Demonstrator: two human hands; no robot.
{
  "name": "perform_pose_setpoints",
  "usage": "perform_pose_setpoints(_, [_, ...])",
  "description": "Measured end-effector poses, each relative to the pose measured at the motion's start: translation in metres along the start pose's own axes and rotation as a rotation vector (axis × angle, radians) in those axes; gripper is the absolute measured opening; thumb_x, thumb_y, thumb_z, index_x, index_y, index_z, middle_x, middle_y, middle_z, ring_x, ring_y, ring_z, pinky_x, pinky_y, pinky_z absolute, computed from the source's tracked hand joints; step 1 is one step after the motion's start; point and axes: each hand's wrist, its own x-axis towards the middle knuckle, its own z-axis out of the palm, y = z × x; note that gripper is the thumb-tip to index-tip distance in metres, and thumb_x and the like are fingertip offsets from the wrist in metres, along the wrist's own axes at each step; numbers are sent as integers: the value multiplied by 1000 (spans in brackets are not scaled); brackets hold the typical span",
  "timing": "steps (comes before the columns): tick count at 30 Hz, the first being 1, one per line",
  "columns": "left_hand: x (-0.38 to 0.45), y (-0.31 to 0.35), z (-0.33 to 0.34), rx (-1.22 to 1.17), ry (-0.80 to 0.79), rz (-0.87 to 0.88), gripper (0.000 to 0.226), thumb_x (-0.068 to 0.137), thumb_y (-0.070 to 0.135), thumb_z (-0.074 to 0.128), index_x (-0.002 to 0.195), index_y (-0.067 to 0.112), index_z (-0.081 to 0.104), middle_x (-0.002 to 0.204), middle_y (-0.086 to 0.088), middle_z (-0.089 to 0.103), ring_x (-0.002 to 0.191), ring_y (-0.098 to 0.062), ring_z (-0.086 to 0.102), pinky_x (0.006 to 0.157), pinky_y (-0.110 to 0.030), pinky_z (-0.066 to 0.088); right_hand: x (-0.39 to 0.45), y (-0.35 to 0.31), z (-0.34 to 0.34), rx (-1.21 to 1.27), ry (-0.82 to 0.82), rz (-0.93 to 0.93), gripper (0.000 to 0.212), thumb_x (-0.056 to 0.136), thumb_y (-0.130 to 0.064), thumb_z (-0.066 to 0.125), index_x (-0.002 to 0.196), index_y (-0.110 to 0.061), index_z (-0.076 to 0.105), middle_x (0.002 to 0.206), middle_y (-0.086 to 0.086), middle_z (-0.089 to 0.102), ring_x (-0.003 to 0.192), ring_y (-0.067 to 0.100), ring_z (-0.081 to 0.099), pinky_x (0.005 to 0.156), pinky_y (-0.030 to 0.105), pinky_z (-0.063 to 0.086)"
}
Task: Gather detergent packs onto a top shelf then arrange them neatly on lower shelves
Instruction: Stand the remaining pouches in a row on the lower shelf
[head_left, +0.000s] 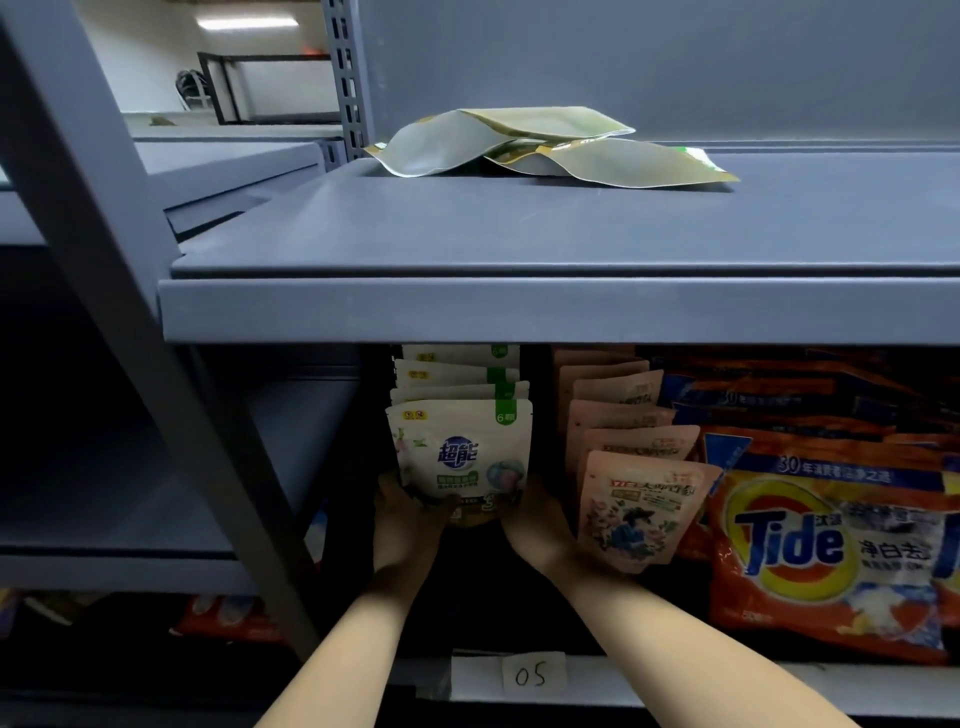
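The front white pouch (460, 457) reads "超能" in blue, with a green corner tab marked "6". It stands upright at the head of a row of like white pouches (457, 376) on the lower shelf, directly under the top shelf (519, 312). The left hand (408, 525) grips its lower left edge and the right hand (535, 519) its lower right edge, fingers curled round the bottom of the pouch from both sides.

Just right of that pouch stands a row of pink pouches (623, 415), the front pink pouch (641, 509) tilted and printed with red Chinese lettering and a figure among flowers; the small writing is too blurred to read. Further right lie orange bags (821, 551) marked "Tide" in blue on a yellow ring, with "30年" on a blue band above. Below the white pouch, a paper label (532, 674) on the shelf edge reads "05" by hand.

On the top shelf, above and behind the white pouch, two flat greenish-gold packs (545, 148) lie overlapping, backs up. The shelving is dark grey metal with a slotted upright post (347, 78); a slanted grey beam (130, 291) crosses to the left, and a ceiling light (247, 22) shows beyond.
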Motion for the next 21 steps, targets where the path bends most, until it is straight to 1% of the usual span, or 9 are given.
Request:
perform_pose_setpoints(3, [-6,8,-3,91,24,-54,80,69,24,83,130,5,36,134,-17,47,119,-31,50,96,-39,44,-10,2,-3,-73,-12,-24,44,97,-24,47,138,-11,36,139,11,49,126,26,49,100,27,38])
perform_pose_setpoints(6, [-15,18,-12,257,24,-127,81,73,36,78,132,3,34,135,-19,45,121,-35,47,97,-44,44,-23,1,-9,-176,-36,-71,50,97,-21,46,143,-9,30,143,13,43,130,27,43,106,32,36])
perform_pose_setpoints(9, [-28,32,-20,400,-35,-130,65,80,38,68,129,7,39,132,-16,48,120,-34,48,96,-46,43,-36,-1,-18,-278,-102,-99,58,94,-22,49,146,-15,24,149,9,35,136,25,36,108,30,30])
perform_pose_setpoints(11, [-39,43,-23,446,-73,-132,56,82,38,64,127,13,43,131,-13,50,120,-32,49,97,-44,43,-47,-5,-26,-355,-116,-74,61,93,-24,50,147,-21,22,150,7,30,136,26,34,106,30,31])
perform_pose_setpoints(14, [-59,60,-28,542,-99,-104,51,83,42,60,127,22,45,132,-7,50,121,-29,47,98,-41,42,-62,-15,-39,-360,-110,-63,59,91,-21,51,144,-23,27,149,6,33,133,28,39,107,36,37])
perform_pose_setpoints(16, [-71,72,-32,600,-102,-68,52,83,45,58,129,26,44,133,-4,49,121,-27,48,97,-39,44,-73,-25,-50,-375,-115,-85,58,90,-20,51,143,-24,29,146,6,36,130,28,41,105,39,40])
perform_pose_setpoints(19, [-90,92,-42,658,-104,-26,54,84,45,56,134,28,43,134,-2,50,120,-25,50,96,-37,45,-94,-40,-71,-441,-138,-127,55,93,-20,50,144,-23,31,144,8,37,127,27,44,101,35,43])
perform_pose_setpoints(21, [-107,107,-47,698,-87,14,52,83,42,56,132,26,45,130,-1,54,116,-24,53,95,-35,44,-113,-50,-88,-490,-150,-215,46,94,-21,47,139,-17,39,134,11,47,117,27,51,95,33,46])
